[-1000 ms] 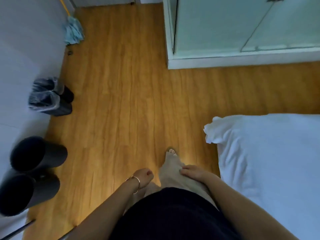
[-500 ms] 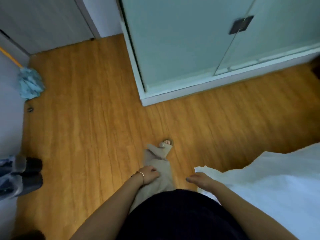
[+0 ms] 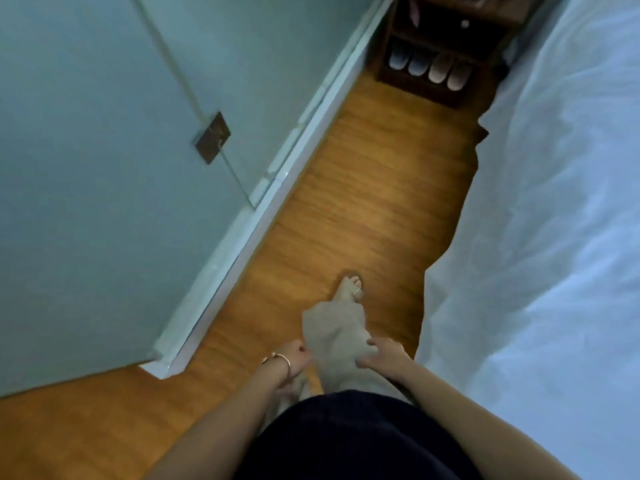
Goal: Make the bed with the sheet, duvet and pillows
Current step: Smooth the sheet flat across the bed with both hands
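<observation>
The bed (image 3: 554,237) lay along the right side of the room, covered in white bedding (image 3: 519,306) that was wrinkled and hung over the near edge, its ragged hem drooping toward the wooden floor (image 3: 363,202). Whether that white cloth was the sheet or the duvet, I could not tell, and no pillow showed from where the camera looked.

Neither hand touched the bedding. The right hand (image 3: 384,356) hung low just beside the bed's edge, fingers loosely spread and resting against the beige trouser leg (image 3: 336,334), holding nothing. The left hand (image 3: 294,358) was down by the other side of that leg, its fingers curled in loosely, a thin bangle (image 3: 282,360) on the wrist; it too was empty.

One bare foot (image 3: 349,289) was planted forward on the floorboards, in the narrow aisle between the bed and a pale green wardrobe (image 3: 104,168) with a dark square handle (image 3: 212,137) on its door. At the far end of the aisle stood a dark wooden shelf unit (image 3: 446,36), with two pairs of slippers (image 3: 429,69) lined up in its lowest compartment.
</observation>
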Motion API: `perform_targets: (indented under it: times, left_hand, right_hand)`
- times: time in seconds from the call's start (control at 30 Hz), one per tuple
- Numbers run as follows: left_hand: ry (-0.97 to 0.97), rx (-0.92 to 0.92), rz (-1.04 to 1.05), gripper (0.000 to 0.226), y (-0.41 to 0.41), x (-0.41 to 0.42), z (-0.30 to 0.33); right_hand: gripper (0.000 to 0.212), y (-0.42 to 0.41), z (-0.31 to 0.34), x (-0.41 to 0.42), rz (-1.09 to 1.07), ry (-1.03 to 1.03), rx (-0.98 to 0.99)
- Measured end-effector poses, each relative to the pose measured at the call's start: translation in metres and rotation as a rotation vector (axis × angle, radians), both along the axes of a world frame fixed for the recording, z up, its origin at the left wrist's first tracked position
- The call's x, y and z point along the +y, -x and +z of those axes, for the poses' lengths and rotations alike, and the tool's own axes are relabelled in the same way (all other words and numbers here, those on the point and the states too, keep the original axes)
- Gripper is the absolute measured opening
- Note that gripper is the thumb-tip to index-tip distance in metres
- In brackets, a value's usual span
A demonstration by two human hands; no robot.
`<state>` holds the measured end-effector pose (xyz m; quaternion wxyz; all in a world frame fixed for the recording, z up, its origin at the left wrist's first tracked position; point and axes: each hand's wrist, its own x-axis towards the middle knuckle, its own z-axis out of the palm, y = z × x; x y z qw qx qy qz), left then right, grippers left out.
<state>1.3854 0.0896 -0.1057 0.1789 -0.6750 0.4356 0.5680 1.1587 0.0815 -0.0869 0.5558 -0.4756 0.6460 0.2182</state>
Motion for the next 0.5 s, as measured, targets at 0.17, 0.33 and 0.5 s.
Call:
perform_targets:
  times: [0.17, 0.33, 0.5]
  left_hand:
    - [0.049, -0.065, -0.082, 0.037, 0.049, -0.155, 0.003]
    - [0.189, -0.032, -0.337, 0.036, 0.121, -0.288, 0.03]
    - [0.221, 0.043, -0.592, 0.044, 0.216, -0.416, 0.034]
  right_hand:
    - [0.078, 0.062, -0.009, -0.138, -0.228, -0.16, -0.111]
    - [0.062, 0.114, 0.0, -0.221, -0.53, -0.094, -0.152]
    - [0.064, 0.169, -0.004, -0.29, -0.707, 0.021, -0.118]
